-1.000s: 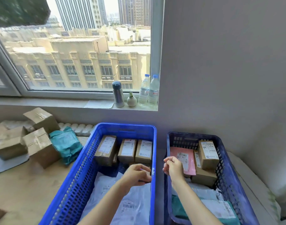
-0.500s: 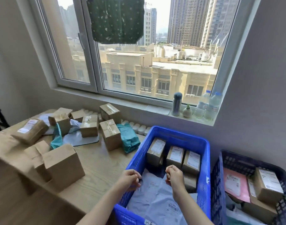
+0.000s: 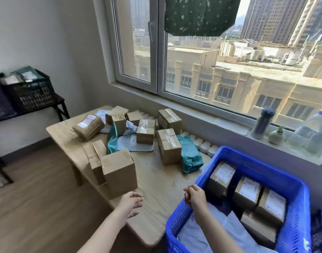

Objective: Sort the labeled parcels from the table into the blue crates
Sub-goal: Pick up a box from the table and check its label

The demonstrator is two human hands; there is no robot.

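A bright blue crate (image 3: 257, 161) stands at the table's right end and holds three labeled cardboard boxes (image 3: 247, 189) and pale mailer bags (image 3: 233, 229). On the wooden table (image 3: 156, 179) lie several cardboard boxes, the nearest a plain one (image 3: 118, 172), another taped one (image 3: 168, 146), a labeled brown parcel (image 3: 88, 126) at the far left, and teal bags (image 3: 190, 156). My left hand (image 3: 131, 201) hovers over the table's near edge, fingers loosely curled, holding nothing. My right hand (image 3: 194, 195) is at the crate's left rim, fingers curled, empty.
A windowsill (image 3: 229, 128) carries a grey flask (image 3: 261, 123), a small vase (image 3: 277, 136) and water bottles (image 3: 310, 136). At the far left, dark crates (image 3: 26, 92) sit on a black stand. A second, darker crate's edge (image 3: 321, 225) shows at the right. Wooden floor lies to my left.
The view has swung left from the two crates to the table. Both hands have left the bright crate's inside; the left is now over the table, the right at the crate's left rim.
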